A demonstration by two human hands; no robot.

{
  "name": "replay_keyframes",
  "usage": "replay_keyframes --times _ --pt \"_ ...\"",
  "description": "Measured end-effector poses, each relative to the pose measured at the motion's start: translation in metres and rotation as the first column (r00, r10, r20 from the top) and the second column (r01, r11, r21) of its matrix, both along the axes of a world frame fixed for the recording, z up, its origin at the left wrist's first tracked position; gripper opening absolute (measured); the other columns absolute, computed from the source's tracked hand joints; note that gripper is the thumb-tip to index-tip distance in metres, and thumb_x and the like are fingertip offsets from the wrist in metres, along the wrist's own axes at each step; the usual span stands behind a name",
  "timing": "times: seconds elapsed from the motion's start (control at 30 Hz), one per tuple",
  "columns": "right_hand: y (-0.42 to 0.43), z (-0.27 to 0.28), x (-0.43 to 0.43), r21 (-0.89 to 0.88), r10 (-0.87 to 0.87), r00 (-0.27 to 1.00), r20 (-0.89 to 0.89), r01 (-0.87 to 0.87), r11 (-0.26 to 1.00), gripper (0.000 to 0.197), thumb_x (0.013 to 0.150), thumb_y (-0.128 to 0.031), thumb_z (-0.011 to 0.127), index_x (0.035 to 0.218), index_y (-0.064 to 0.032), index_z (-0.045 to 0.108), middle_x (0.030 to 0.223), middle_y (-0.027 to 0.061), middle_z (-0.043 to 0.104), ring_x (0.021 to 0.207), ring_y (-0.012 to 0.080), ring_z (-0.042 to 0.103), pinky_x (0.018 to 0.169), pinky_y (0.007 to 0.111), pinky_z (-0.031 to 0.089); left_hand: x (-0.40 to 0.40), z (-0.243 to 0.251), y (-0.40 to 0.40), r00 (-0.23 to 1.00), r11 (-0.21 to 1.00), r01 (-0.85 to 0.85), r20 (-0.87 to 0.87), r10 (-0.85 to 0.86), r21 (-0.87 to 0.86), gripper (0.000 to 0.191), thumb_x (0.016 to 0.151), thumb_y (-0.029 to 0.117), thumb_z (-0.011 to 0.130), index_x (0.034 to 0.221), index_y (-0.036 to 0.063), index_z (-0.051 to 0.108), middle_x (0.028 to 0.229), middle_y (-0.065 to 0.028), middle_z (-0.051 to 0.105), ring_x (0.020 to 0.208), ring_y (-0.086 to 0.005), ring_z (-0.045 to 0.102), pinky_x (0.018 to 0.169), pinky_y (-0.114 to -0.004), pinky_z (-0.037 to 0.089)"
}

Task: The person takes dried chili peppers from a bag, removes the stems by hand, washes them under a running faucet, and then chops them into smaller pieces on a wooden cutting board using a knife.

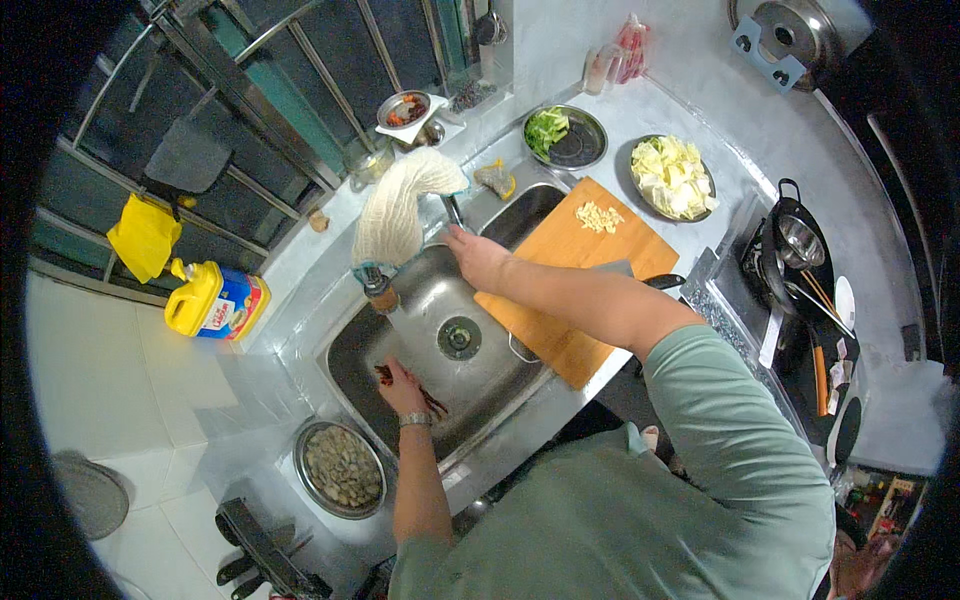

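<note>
Inside the steel sink basin (469,289), my left hand (402,391) grips a small bunch of dark reddish-brown dried pieces, perhaps chillies (433,406). Their ends stick out on both sides of the fist. My right hand (478,259) reaches across to the faucet lever (452,211), its fingers at the lower end. A cream cloth (397,202) wraps the faucet neck, and the spout tip (381,292) points down into the basin. Between the hands lies the drain (459,338). Whether water is running, I cannot tell for sure.
A wooden cutting board (555,255) bridges the sink's right side, bearing chopped garlic (598,217) and a knife (664,281). A bowl of clams (342,470) stands left. Cabbage (673,178) and greens (547,133) sit behind; a wok (787,255) is right.
</note>
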State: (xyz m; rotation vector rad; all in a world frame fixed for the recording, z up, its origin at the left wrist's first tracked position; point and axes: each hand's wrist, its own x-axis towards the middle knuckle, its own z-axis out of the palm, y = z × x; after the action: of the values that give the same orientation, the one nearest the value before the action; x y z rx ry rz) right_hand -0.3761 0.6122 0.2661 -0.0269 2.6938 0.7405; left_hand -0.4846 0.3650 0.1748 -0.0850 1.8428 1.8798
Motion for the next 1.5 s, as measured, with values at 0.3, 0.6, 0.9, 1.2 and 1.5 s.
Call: replay_keyframes --times 0.3,0.6,0.9,1.2,1.5 --pt "-0.034 -0.023 0.045 -0.538 -0.416 0.738 -0.532 0.086 0.839 0.044 0.083 -0.024 0.058 0.12 -0.0005 0.058 0.136 0.0182 0.047 0.133 0.0308 0.036 0.111 0.049 0.026 -0.019 0.036 0.007 0.972 0.998 0.055 -0.229 -0.058 -0.022 0.031 0.092 0.03 0.063 0.074 0.01 0.047 0.061 0.0033 0.047 0.047 -0.0072 0.04 0.042 -0.025 0.03" --pt "-0.185 -0.007 0.18 -0.962 -0.71 0.669 -0.22 -0.028 0.272 0.033 0.087 -0.016 0.057 0.116 -0.0012 0.058 0.124 0.0169 0.056 0.121 0.0331 0.049 0.102 0.043 0.042 -0.027 0.078 0.017 0.786 0.988 0.107 -0.618 -0.013 0.115 0.029 0.099 0.026 0.049 0.081 0.0035 0.051 0.073 -0.0066 0.053 0.065 -0.0185 0.051 0.064 -0.029 0.046" --pt "-0.218 -0.007 0.266 -0.973 -0.904 0.405 -0.137 0.118 0.2 0.026 0.088 -0.016 0.057 0.107 0.0009 0.062 0.107 0.0155 0.063 0.106 0.0315 0.056 0.092 0.042 0.046 -0.067 -0.134 -0.01 0.905 0.906 0.381 -0.129 -0.406 -0.184 0.045 0.096 0.034 0.055 0.117 -0.0056 0.051 0.099 -0.0172 0.061 0.071 -0.0216 0.057 0.06 -0.035 0.05" --pt "-0.213 -0.026 0.297 -0.984 -0.927 0.362 -0.099 0.103 0.145 0.026 0.085 -0.021 0.059 0.104 -0.0028 0.064 0.096 0.0174 0.065 0.096 0.0361 0.06 0.083 0.046 0.048 -0.026 0.044 0.027 0.915 0.966 0.206 -0.318 -0.247 -0.155 0.035 0.092 0.038 0.061 0.084 0.0059 0.049 0.064 -0.0009 0.041 0.053 -0.0117 0.039 0.046 -0.03 0.035" --pt "-0.211 -0.033 0.356 -0.996 -0.946 0.324 -0.013 0.084 0.042 0.028 0.089 -0.026 0.054 0.105 -0.005 0.065 0.1 0.0169 0.067 0.094 0.0356 0.063 0.082 0.045 0.05 0.031 0.221 0.03 0.703 0.998 0.043 -0.711 0.0 0.043 0.036 0.094 0.035 0.057 0.07 0.0127 0.042 0.06 0.0043 0.039 0.051 -0.0065 0.034 0.044 -0.025 0.027"
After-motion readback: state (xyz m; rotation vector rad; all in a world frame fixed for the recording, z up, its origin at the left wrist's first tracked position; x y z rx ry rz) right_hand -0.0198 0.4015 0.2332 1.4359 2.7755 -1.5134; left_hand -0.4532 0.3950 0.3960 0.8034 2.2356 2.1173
